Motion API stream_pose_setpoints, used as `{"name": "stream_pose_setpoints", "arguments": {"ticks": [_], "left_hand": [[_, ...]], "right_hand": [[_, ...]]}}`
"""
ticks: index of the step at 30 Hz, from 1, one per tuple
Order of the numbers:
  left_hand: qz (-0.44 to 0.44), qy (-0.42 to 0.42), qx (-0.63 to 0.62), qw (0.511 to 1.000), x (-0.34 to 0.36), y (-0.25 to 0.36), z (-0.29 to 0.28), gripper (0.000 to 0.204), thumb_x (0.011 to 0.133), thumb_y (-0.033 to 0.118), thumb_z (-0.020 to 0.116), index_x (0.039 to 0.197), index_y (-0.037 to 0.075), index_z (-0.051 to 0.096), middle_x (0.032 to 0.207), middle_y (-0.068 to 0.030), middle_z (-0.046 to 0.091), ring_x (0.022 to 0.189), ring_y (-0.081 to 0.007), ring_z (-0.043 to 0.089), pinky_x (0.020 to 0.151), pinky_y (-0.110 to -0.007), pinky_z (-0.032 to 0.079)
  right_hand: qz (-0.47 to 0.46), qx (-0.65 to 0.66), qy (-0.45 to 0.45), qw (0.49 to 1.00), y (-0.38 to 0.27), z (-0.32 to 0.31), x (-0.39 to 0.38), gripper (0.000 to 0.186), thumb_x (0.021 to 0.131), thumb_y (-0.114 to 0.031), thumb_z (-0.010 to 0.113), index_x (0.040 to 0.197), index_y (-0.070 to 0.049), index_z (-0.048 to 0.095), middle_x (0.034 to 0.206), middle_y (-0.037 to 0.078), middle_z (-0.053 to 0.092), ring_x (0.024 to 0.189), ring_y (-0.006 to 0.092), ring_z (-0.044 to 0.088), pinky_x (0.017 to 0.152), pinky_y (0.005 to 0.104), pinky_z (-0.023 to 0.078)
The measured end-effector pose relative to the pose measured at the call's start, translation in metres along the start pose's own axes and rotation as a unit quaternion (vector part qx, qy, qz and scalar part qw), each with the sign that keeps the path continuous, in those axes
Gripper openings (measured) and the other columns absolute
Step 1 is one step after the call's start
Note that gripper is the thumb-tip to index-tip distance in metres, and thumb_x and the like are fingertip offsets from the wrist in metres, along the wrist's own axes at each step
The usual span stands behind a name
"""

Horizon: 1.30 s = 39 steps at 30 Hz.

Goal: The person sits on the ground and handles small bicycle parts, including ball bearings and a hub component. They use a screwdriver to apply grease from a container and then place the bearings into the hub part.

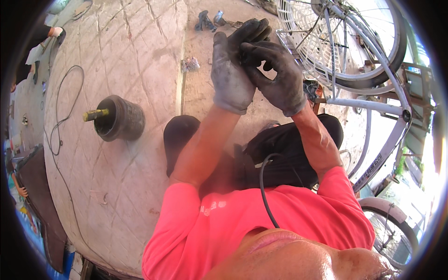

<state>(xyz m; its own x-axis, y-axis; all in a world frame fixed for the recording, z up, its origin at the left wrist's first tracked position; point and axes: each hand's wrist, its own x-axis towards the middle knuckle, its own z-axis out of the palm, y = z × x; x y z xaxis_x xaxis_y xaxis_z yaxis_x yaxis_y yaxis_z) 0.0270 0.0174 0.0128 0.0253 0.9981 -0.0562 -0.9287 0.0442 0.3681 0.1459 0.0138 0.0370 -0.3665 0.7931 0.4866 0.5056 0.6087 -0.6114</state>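
Both my hands wear grey gloves with blackened fingers, raised together beyond my knees. My left hand (232, 77) has its fingers stretched up and away, with the thumb standing apart. Against its palm side rests my right hand (280, 77), whose fingers curl over to meet the left one. A gap shows between the right thumb and fingers. Whether anything small sits where the gloves touch is hidden. Nearest to my right hand is a silver bicycle (368, 106), with a spoked wheel and white net guard (310, 42) just beyond it.
On the scored concrete floor to my left stands a dark round pot (130, 122) with a yellowish handle (95, 115) sticking out. A thin black cable (56, 135) winds past it. Dark crumpled scraps (204, 21) lie ahead. Another person's foot (58, 32) shows at far left.
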Motion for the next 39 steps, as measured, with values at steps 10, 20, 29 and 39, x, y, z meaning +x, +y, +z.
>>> {"name": "stream_pose_setpoints", "arguments": {"ticks": [10,20,29,39], "left_hand": [[-0.041,0.003,0.025,0.999,0.004,0.002,-0.005,0.076,0.109,0.059,0.024,0.138,-0.005,0.055,0.136,-0.0187,0.064,0.125,-0.0275,0.061,0.104,-0.037,0.049],[-0.099,-0.008,-0.071,0.993,0.002,0.007,-0.013,0.079,0.109,0.06,0.019,0.142,-0.005,0.051,0.139,-0.0206,0.061,0.125,-0.0298,0.061,0.102,-0.042,0.053],[-0.074,-0.059,-0.093,0.991,0.004,-0.002,-0.011,0.049,0.11,0.027,0.036,0.144,-0.007,0.046,0.143,-0.0246,0.054,0.132,-0.0327,0.055,0.116,-0.046,0.046],[-0.051,-0.112,-0.04,0.992,-0.002,-0.009,-0.024,0.042,0.11,0.014,0.034,0.144,-0.008,0.045,0.141,-0.0238,0.056,0.132,-0.0312,0.057,0.116,-0.044,0.043]], "right_hand": [[-0.008,-0.003,-0.012,1.0,0.0,-0.002,0.001,0.041,0.082,-0.001,0.079,0.12,-0.012,0.071,0.123,0.003,0.073,0.102,0.017,0.07,0.072,0.027,0.056],[0.042,0.067,-0.042,0.996,-0.007,-0.004,-0.002,0.048,0.08,0.002,0.079,0.125,-0.011,0.071,0.123,0.006,0.072,0.102,0.0143,0.069,0.074,0.026,0.057],[0.074,0.09,0.025,0.993,0.002,-0.013,0.0,0.054,0.079,0.002,0.081,0.13,-0.01,0.07,0.128,0.01,0.068,0.102,0.0142,0.07,0.081,0.0267,0.058],[0.058,-0.013,0.052,0.997,0.001,-0.025,0.007,0.046,0.077,-0.003,0.085,0.12,-0.013,0.075,0.118,0.004,0.072,0.087,0.0132,0.068,0.067,0.0253,0.052]]}}
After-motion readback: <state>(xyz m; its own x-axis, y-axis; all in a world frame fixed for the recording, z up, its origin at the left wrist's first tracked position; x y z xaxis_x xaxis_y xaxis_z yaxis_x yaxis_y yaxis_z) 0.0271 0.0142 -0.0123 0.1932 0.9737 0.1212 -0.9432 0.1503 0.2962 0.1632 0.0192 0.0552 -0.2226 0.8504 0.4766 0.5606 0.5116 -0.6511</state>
